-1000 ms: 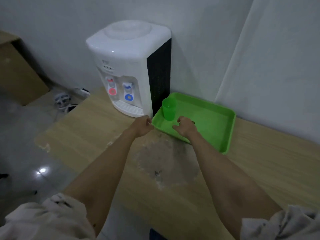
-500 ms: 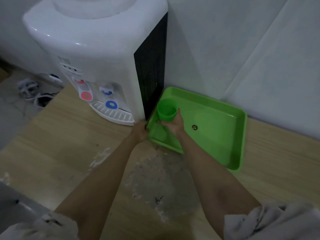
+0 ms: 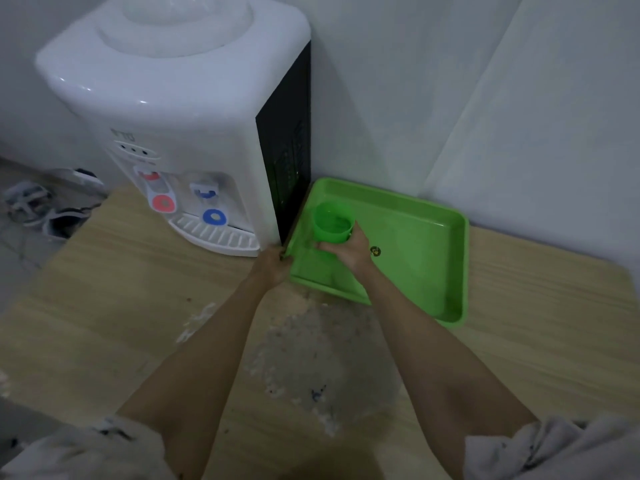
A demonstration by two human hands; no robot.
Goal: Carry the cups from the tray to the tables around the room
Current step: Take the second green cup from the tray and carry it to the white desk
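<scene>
Right hand (image 3: 348, 252) is covering the lower wall and base of the cup (image 3: 332, 223); whether the base is touching the tray (image 3: 433, 268) cannot be told. Fingertips are wrapping out of sight behind the cup. Left hand (image 3: 272, 270) is hiding the tray's near-left corner; its fingertips are not showing. Right forearm is masking part of the tray's near rim. Small round mark (image 3: 375, 251) on the tray floor is reading too small to identify. Dispenser (image 3: 173, 109) top is running off the upper edge; its label is too blurred to read. Shoes (image 3: 41, 211) on the floor are blurring, partly cut by the left edge. Both sleeves are being cropped by the bottom edge.
</scene>
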